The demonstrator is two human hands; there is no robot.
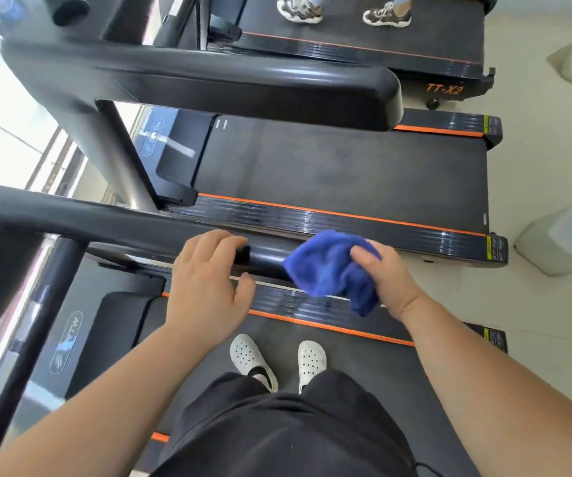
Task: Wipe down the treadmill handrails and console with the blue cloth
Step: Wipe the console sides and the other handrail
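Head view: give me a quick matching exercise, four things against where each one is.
Things:
1 blue cloth
2 left hand
3 white clogs
4 patterned sneakers

Places:
A on the far treadmill belt
B bunched in the right hand
C over the near handrail
D on the near treadmill belt

Pairs: 1-B, 2-C, 3-D, 4-A

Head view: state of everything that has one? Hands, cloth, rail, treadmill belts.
blue cloth: bunched, over the handrail's end.
right hand: grips the blue cloth.
left hand: rests on the handrail, fingers relaxed over its top.
handrail: bare between hand and cloth.
near belt: person stands on it in white clogs.
middle belt: nobody on it.
far belt: another person's shoes on it.
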